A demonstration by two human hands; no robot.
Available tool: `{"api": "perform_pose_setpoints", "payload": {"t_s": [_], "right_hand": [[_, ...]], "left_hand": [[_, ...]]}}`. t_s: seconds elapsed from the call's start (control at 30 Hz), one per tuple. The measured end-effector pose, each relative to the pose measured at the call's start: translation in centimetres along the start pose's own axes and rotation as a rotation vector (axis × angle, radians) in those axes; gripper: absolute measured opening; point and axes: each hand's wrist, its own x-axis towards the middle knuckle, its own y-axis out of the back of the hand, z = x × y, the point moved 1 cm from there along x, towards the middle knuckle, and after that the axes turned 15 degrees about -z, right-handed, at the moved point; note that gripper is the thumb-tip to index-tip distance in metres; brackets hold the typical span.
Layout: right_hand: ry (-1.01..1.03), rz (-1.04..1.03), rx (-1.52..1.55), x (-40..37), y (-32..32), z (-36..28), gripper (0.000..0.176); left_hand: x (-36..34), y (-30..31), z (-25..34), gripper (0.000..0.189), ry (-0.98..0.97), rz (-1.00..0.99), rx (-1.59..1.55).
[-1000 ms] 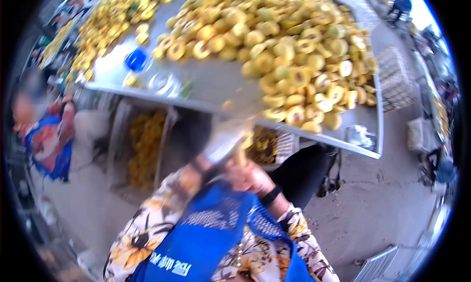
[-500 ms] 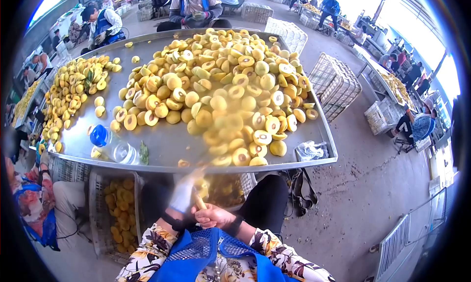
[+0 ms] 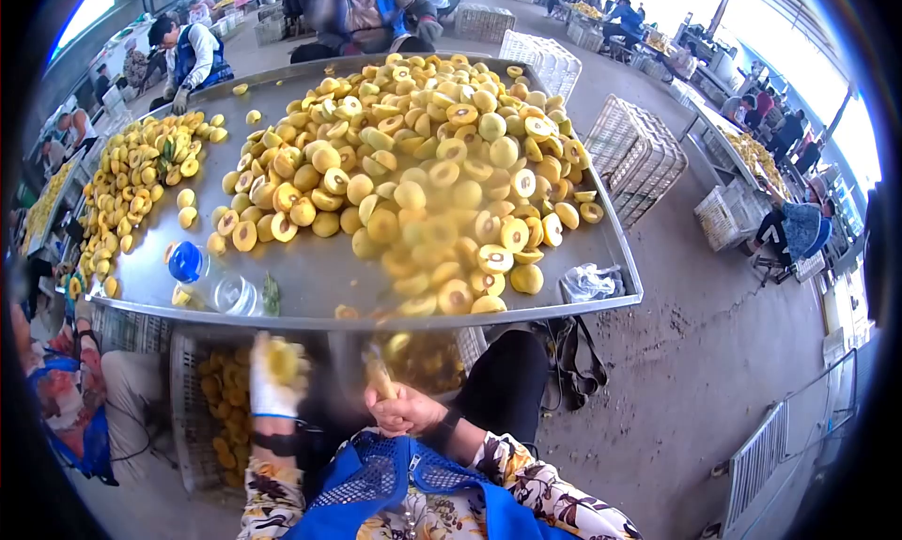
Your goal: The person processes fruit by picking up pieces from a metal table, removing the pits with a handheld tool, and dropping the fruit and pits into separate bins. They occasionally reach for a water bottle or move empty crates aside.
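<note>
My left hand (image 3: 273,386), in a white glove, is raised over the crate at the left. Its fingers are curled around a yellow peach half (image 3: 286,360), blurred by motion. My right hand (image 3: 406,409) is bare and closed on the pale handle of a short hand tool (image 3: 381,378). The tool points up and away from me, and its blurred head cannot be made out. In front of both hands, halved peaches (image 3: 376,155) lie heaped on the metal table (image 3: 310,282), many cut side up with reddish-brown centres.
A crate (image 3: 186,418) of peach halves stands at my left; another container (image 3: 465,352) sits under the table edge. A clear bottle with a blue cap (image 3: 190,262) and a crumpled plastic bag (image 3: 592,283) lie on the table. Stacked crates (image 3: 637,155) stand right. Co-workers sit around.
My left hand has moved left, away from the tool, with the peach half. My right hand has stayed nearly still. At the far left a co-worker's hands have lowered toward the fruit.
</note>
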Motion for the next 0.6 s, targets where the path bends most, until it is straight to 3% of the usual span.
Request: {"api": "perform_pose_setpoints", "payload": {"t_s": [0.03,0.07,0.1,0.13,0.17,0.23,0.3,0.37,0.4,0.43,0.5,0.57,0.6], "right_hand": [[-0.022,0.024,-0.054,-0.3,-0.4,-0.4,0.013],[-0.081,0.058,-0.132,-0.6,0.1,-0.3,0.015],[-0.140,0.084,-0.214,-0.6,0.7,-0.4,0.017],[-0.312,0.200,-0.451,-0.7,0.5,-0.9,0.024],[-0.492,0.396,-1.072,0.0,1.8,-0.2,0.025],[-0.625,0.580,-1.267,-0.9,2.8,0.3,0.026],[-0.515,0.568,-0.839,-0.8,1.5,-0.2,0.030],[-0.418,0.632,-1.002,-0.4,1.3,-0.2,0.030],[-0.383,0.672,-1.091,-0.3,1.1,-0.5,0.029],[-0.339,0.723,-1.187,-0.2,1.0,-1.1,0.028],[-0.213,0.733,-1.199,-1.1,1.5,-1.3,0.027],[-0.169,0.725,-1.152,-2.2,1.8,-1.3,0.023],[-0.112,0.702,-1.086,-2.9,2.6,-0.9,0.021]], "left_hand": [[0.2,3.4,1.5,0.029,-0.041,-0.020,-0.030],[-1.0,3.8,3.0,0.030,-0.219,0.188,0.047],[-0.4,8.0,4.5,0.031,-0.251,0.250,0.298],[1.7,13.8,5.2,0.035,-0.410,0.455,0.798],[-0.8,10.4,7.1,0.035,-0.197,0.697,1.592],[0.6,12.8,7.2,0.031,-0.597,0.818,1.749],[0.7,6.2,6.6,0.026,-0.690,0.484,1.710],[2.1,-1.5,4.4,0.019,-0.603,0.240,1.722],[4.3,-2.9,2.3,0.019,-0.792,0.079,1.779],[6.3,-5.5,1.0,0.028,-0.682,-0.203,1.861],[6.9,-13.1,-2.2,0.038,-0.308,-0.300,1.910],[8.4,-17.9,-4.5,0.052,-0.162,-0.534,2.023],[10.7,-18.0,-6.3,0.057,-0.128,-0.541,2.060]]}}
